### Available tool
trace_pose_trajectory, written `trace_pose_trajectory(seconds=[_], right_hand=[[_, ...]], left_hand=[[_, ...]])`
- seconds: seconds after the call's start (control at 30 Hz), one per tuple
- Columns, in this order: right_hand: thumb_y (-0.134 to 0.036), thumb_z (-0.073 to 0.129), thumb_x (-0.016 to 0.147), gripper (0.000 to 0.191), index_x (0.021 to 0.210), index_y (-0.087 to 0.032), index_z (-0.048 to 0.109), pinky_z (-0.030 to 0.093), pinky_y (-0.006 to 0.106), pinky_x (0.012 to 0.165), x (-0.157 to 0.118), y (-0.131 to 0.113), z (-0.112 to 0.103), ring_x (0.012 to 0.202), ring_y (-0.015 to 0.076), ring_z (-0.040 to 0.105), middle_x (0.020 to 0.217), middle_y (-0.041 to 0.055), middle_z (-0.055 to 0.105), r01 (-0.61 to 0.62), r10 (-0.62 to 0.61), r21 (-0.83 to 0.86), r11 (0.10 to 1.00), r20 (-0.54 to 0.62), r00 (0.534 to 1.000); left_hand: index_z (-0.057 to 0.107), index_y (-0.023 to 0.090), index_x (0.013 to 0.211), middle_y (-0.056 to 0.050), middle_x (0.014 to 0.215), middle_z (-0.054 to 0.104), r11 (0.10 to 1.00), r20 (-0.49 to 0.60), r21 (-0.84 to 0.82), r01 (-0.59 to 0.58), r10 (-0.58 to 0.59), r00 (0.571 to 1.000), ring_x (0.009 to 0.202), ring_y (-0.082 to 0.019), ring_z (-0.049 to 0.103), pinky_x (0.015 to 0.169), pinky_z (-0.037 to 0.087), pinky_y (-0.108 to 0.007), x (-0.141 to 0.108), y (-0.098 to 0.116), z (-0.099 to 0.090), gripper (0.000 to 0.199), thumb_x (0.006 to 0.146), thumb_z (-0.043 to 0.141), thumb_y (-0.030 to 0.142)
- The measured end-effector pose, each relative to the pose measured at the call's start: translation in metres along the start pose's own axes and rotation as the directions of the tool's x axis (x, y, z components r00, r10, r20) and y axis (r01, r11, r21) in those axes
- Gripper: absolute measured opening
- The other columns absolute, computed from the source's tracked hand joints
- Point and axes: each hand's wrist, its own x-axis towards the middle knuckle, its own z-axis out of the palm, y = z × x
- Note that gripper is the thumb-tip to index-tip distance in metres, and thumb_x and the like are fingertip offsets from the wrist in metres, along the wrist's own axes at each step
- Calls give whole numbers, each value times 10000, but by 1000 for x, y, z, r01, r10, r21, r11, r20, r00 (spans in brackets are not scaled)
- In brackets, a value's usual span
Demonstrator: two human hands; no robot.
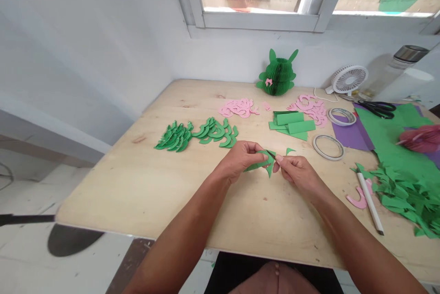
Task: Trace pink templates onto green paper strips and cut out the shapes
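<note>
My left hand [244, 159] pinches a folded piece of green paper [256, 165] above the middle of the table. In my right hand [296, 168] is a small pair of scissors [271, 153]; only the dark blades show at the paper's edge, while the fingers hide the handles. A curved strip of the paper hangs below the blades. Just beyond my right hand lies a small green scrap [290, 151]. Curved green cut-outs lie to the left in two piles, a nearer-left pile [174, 137] and another beside it [216, 132].
Folded green strips [292, 124], pink cut-outs [238, 108] and tape rolls [328, 147] lie behind my hands. A green honeycomb paper figure [277, 76] stands by the wall. At right are a white pen [370, 202], green scraps [412, 198], black scissors [378, 108] and a fan [349, 78].
</note>
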Motion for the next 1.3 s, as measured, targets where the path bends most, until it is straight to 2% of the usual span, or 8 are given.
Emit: trace_pose_trajectory(seconds=[0.23,0.37,0.53,0.67,0.9,1.1,1.3], right_hand=[[-649,522,803,498,732,-170,637,128,262,441,0,-2,1,433,87,203,459,-71,306,19,-12,144,989,-45,999],[-606,577,780,445,699,-169,603,115,263,439,-2,-7,2,440,77,199,485,-67,334,42,-29,222,974,-60,998],[-484,725,674,336,722,-174,604,125,247,448,-2,-6,6,465,67,204,506,-86,305,56,-35,221,974,-98,995],[-417,751,637,294,684,-174,593,127,242,446,0,-4,8,466,60,203,511,-86,317,44,-18,214,976,-119,993],[-411,761,599,318,682,-164,579,110,247,450,2,-4,7,454,53,208,508,-84,357,23,44,275,961,-235,971],[-422,750,605,322,685,-165,573,96,249,448,2,-4,7,432,47,190,476,-103,304,39,55,329,944,-272,961],[-409,762,581,324,671,-162,572,95,246,442,3,-6,7,427,41,186,471,-107,298,46,70,364,930,-300,951]], left_hand=[[639,137,641,-34,628,675,1000,-16,21,1,-1,1000,622,-137,610,645,432,-261,1,-3,-1,215,614,769,305],[637,138,644,-29,627,679,1000,7,-11,9,-9,1000,624,-131,617,662,443,-257,1,-3,0,220,613,780,301],[647,132,645,-34,615,676,1000,-3,7,9,-9,1000,605,-134,612,653,440,-260,1,-6,4,228,602,787,307],[655,136,650,-30,601,669,1000,16,20,17,-17,1000,591,-130,605,647,443,-259,2,-9,5,229,594,792,311],[661,132,670,-32,624,673,999,-8,18,33,-33,999,591,-128,610,637,455,-256,3,-9,1,238,596,789,318],[658,134,670,-23,636,664,1000,-31,7,20,-20,999,609,-135,623,692,502,-285,3,-8,1,231,586,800,296],[653,134,694,-40,651,682,998,-25,51,26,-25,999,610,-134,634,666,500,-263,4,-10,1,197,642,762,290]])
